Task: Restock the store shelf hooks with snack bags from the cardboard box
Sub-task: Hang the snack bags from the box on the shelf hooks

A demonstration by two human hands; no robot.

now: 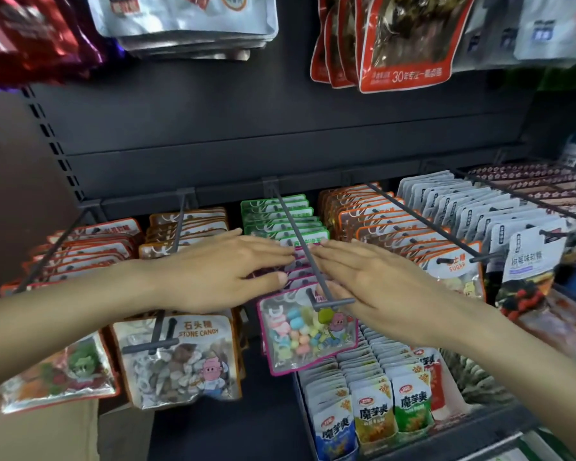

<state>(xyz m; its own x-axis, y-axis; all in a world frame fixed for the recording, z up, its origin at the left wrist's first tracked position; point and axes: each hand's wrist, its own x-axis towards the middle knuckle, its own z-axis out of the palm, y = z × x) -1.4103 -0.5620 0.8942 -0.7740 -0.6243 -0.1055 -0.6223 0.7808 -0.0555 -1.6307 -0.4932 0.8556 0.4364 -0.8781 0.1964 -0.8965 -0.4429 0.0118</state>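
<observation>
In the middle of the frame, a row of pink-edged clear candy bags (308, 331) hangs on a long dark metal hook (301, 246) that sticks out from the dark shelf wall (213, 134). The left hand (220, 274) lies flat on the left side of the row, with its fingers straight and close together. The right hand (373, 281) lies flat on the right side in the same way. Both touch the bag tops and hold nothing. It looks like they are pushing the bags back to make them neat.

Behind the pink bags, green-edged bags (280, 216) hang on the same hook. A brown stone candy bag (183, 361) hangs to the lower left. The brown cardboard box (40, 430) sits in the lower left corner.

If the hands push unevenly, a bag may twist, or its hole may tear. The front bag could slide off the hook's end.
</observation>
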